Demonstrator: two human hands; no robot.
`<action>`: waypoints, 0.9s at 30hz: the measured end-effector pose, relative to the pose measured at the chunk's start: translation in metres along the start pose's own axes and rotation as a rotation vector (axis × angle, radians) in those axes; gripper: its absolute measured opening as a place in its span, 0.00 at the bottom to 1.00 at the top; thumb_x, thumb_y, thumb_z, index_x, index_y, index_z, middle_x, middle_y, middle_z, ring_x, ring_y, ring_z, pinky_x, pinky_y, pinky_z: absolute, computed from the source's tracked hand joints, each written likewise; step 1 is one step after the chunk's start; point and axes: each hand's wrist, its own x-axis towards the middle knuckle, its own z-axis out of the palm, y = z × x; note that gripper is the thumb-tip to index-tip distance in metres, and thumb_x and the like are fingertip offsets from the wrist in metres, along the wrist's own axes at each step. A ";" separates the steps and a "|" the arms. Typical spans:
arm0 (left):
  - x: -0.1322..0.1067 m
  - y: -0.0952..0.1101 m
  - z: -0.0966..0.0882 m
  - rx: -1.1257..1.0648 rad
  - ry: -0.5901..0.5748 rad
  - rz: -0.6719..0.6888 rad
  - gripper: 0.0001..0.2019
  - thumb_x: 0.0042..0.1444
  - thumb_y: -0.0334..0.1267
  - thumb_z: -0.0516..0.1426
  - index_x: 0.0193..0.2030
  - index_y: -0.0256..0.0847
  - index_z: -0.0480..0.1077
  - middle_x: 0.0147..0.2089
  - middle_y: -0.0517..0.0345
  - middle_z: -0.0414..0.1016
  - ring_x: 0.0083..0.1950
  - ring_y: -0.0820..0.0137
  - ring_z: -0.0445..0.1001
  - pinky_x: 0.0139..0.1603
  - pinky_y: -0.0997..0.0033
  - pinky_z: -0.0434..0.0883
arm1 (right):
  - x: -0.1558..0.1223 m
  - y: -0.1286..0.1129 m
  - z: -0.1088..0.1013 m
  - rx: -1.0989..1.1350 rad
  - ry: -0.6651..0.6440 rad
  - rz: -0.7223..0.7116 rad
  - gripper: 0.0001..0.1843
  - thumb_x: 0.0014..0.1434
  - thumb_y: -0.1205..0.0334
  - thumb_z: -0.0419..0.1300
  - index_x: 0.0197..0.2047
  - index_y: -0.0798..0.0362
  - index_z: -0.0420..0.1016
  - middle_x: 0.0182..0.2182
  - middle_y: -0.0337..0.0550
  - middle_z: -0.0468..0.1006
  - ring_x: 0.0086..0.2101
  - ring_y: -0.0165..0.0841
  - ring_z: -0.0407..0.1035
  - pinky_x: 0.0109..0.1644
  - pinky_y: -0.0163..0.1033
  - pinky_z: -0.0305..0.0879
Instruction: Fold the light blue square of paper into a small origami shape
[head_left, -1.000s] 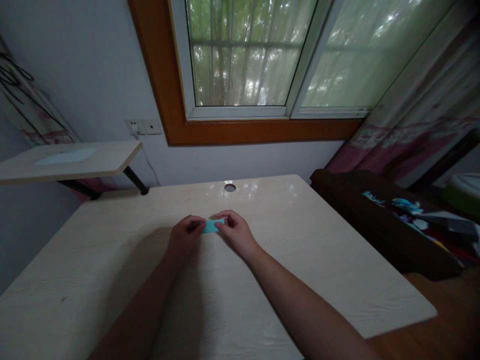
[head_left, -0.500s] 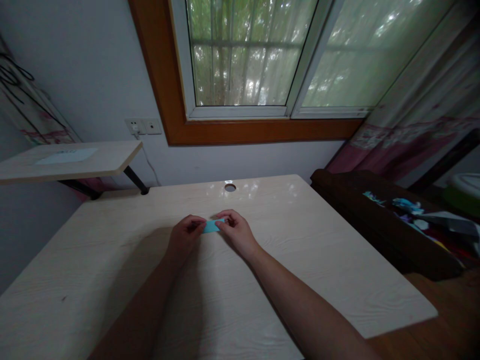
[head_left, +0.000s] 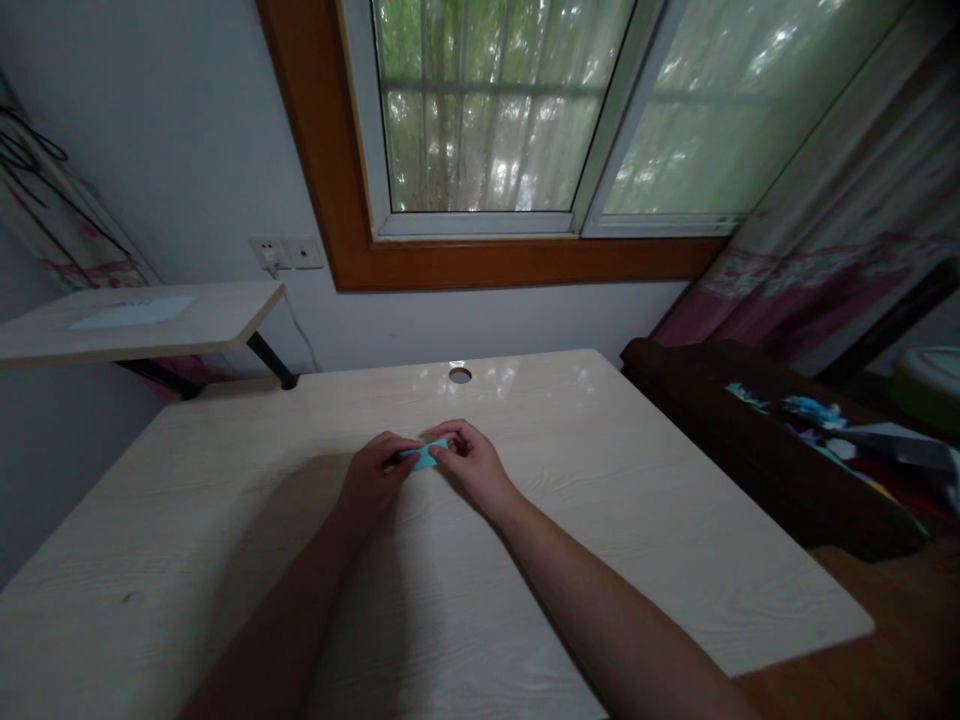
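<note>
1. The left hand (head_left: pixel 375 478) rests low over the desk (head_left: pixel 637 540), its grip pinched shut on the left end of a small blue paper (head_left: pixel 424 458).
2. The right hand (head_left: pixel 471 466) meets it from the other side, its grip closed on the paper's right end with thumb and forefinger.
3. The paper sits between the two hands, about mid-desk. Only a short strip shows between the fingertips, and I cannot tell whether it touches the desk top.
4. Both bare forearms reach in from the bottom edge and draw together at the paper.
5. A round hole (head_left: pixel 460 375) is cut in the desk near its far edge, beyond the hands and well apart from them.
6. On the wall behind is a window (head_left: pixel 487 120) in a brown wooden frame. Sockets (head_left: pixel 286 252) sit left of it, with a white cable hanging down.
7. To the left a pale wooden shelf (head_left: pixel 187 325) stands higher than the desk, with a flat light sheet (head_left: pixel 131 312) lying on it.
8. To the right hangs a patterned curtain (head_left: pixel 825 270). Below it is a dark wooden bench (head_left: pixel 720 430) carrying blurred, colourful clutter.
</note>
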 end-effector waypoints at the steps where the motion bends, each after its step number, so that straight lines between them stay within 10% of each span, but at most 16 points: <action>1: 0.000 0.000 0.000 -0.005 0.005 -0.001 0.07 0.58 0.38 0.59 0.40 0.44 0.78 0.36 0.57 0.75 0.35 0.71 0.72 0.35 0.75 0.69 | 0.000 0.000 0.000 0.003 0.000 -0.001 0.12 0.52 0.61 0.65 0.41 0.52 0.74 0.28 0.35 0.72 0.29 0.28 0.65 0.34 0.34 0.61; 27: 0.000 0.001 0.003 -0.052 -0.005 -0.160 0.05 0.55 0.39 0.59 0.35 0.41 0.74 0.35 0.58 0.76 0.35 0.70 0.73 0.37 0.73 0.69 | -0.001 -0.001 0.000 -0.033 -0.035 -0.027 0.11 0.56 0.60 0.63 0.43 0.52 0.73 0.30 0.38 0.75 0.31 0.31 0.69 0.37 0.36 0.63</action>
